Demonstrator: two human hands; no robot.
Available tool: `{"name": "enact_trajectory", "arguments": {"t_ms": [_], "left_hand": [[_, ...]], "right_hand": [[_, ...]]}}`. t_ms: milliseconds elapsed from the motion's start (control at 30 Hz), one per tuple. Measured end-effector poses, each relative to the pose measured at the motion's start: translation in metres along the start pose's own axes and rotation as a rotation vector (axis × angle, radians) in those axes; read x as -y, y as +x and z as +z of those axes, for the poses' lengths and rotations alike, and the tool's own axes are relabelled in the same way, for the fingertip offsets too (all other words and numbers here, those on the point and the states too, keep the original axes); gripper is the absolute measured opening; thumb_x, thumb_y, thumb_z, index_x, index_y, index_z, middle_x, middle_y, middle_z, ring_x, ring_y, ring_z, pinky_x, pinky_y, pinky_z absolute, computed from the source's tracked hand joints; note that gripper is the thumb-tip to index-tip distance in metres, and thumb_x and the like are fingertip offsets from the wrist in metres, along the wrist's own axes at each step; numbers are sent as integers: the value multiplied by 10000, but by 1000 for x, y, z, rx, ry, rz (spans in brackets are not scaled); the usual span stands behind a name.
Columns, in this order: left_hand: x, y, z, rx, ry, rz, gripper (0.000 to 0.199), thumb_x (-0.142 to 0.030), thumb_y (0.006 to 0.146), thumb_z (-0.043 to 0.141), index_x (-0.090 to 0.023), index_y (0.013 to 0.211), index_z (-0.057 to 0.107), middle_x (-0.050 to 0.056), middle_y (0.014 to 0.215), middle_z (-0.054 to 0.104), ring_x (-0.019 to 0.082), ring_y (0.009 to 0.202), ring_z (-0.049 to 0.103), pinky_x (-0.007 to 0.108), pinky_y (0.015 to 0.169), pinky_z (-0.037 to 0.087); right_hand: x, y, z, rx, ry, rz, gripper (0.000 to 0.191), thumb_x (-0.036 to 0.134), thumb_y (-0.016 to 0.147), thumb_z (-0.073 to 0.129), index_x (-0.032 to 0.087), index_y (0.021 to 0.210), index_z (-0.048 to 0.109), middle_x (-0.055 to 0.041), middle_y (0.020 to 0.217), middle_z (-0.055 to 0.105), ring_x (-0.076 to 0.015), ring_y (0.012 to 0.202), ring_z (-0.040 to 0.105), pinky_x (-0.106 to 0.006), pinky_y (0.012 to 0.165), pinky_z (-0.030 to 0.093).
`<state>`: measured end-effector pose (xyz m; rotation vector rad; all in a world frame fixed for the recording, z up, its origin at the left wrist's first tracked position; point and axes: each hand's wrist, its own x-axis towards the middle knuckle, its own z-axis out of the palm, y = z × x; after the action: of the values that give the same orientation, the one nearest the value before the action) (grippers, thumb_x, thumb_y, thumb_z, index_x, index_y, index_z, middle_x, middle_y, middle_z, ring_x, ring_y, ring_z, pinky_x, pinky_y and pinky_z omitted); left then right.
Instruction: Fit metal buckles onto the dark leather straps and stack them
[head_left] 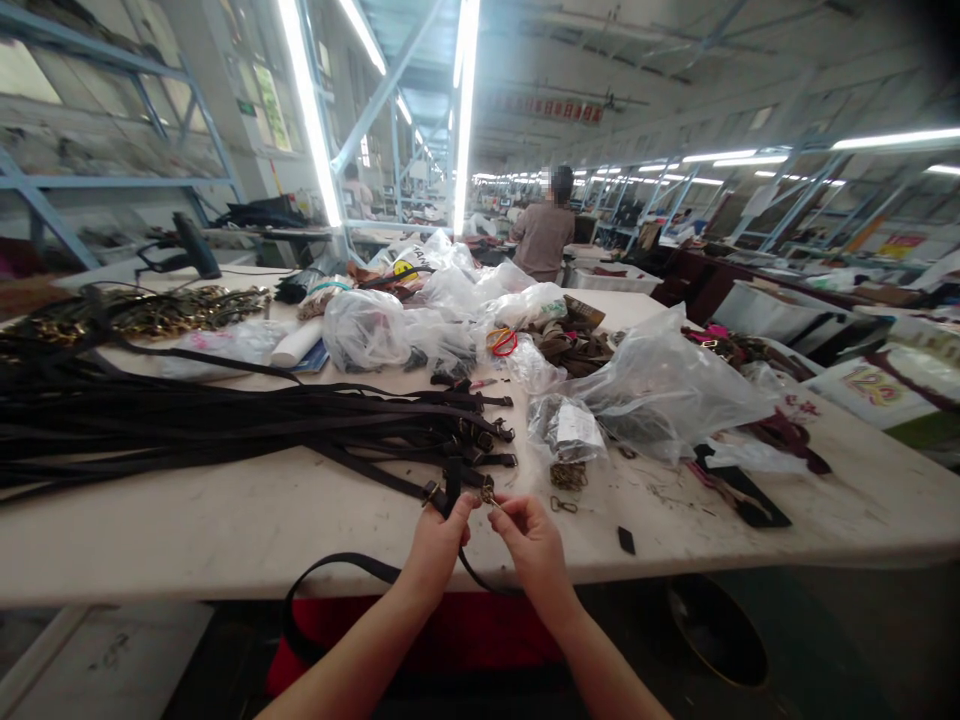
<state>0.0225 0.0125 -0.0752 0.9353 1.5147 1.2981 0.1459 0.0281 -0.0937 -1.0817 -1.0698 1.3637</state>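
My left hand (442,535) is closed around a black strap (452,478) near a metal buckle, at the table's front edge. Thumb and fingers of my right hand (532,535) pinch a small brass-coloured snap hook (487,492) at the strap's end, close to my left fingertips. Part of the strap loops down below the table edge. Beyond my hands and to the left lies a thick bundle of black straps (247,425), their buckled ends pointing right. A loose snap hook (564,505) and a pile of metal hooks (568,475) lie to the right of my hands.
Clear plastic bags (667,385) and red-handled scissors (502,343) lie across the table (225,545). A small black piece (626,540) sits near the front edge. Gold-coloured hardware (195,310) is heaped at back left. A person (544,240) stands beyond the table.
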Motion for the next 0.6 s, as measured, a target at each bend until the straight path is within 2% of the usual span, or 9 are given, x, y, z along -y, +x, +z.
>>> {"name": "enact_trajectory", "arguments": {"t_ms": [100,200,300,433,600], "left_hand": [[1,0,-1,9,-13,-3,397,-493,713,535,-109,710,633,-47,410,393,99,424,364,225,463,297],[1,1,-1,27,-16,-11,405,-511,693,558,-113,667,628,-45,400,395,95,417,358,223,460,293],[1,2,-1,37,-20,-11,415,-529,669,574,-117,636,611,-46,389,390,90,402,349,221,449,285],[1,2,1,50,-31,20,373,-486,640,612,-126,737,617,-62,411,387,84,398,341,209,426,272],[4,4,4,127,46,0,415,-449,573,644,-122,828,655,-50,448,443,79,395,333,207,400,269]], "right_hand": [[3,2,2,35,102,83,286,353,619,742,167,655,527,-48,912,661,-121,663,594,-275,662,489],[9,4,3,34,285,204,294,385,650,718,173,730,531,-34,872,667,-110,683,614,-260,679,506],[12,7,2,33,449,322,320,321,602,764,180,788,546,-21,809,670,-105,672,621,-226,646,510],[8,7,2,60,465,331,295,248,595,773,167,812,590,-22,809,662,-94,665,610,-205,643,507],[6,9,7,68,458,331,331,286,565,792,157,809,609,-26,787,661,-90,629,592,-185,575,485]]}}
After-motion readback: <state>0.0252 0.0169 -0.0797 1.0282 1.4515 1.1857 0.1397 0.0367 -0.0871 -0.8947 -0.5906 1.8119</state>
